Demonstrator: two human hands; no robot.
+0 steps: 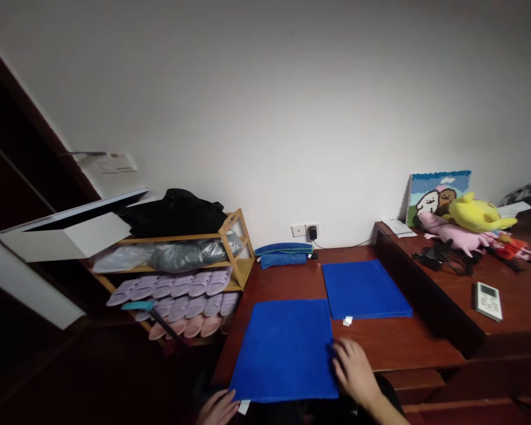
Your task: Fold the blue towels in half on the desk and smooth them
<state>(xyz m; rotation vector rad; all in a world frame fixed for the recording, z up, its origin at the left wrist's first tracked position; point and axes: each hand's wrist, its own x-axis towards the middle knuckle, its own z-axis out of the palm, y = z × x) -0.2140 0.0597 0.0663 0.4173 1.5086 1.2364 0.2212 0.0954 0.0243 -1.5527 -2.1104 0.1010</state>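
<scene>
- Blue cloth: spread flat at the near edge of the counter, white tag at its near left corner.
- Left hand: at that corner, fingers on the cloth beside the tag; thumb hidden, so cannot tell if it pinches.
- Right hand: well apart from the left, fingers bent at the cloth's right edge, touching it; grip, if any, cannot be made out.
- Folded blue stack: farther back and to the right, lying flat, small white label at its near edge.
- Blue bundle: long, narrow, at the back of the counter by the wall.
- Black plug: in the wall outlet, cable running right.
- Raised counter, right: yellow plush, pink plush, white handheld device, upright picture.
- Wooden rack, left: rows of slippers, black bag on top.
</scene>
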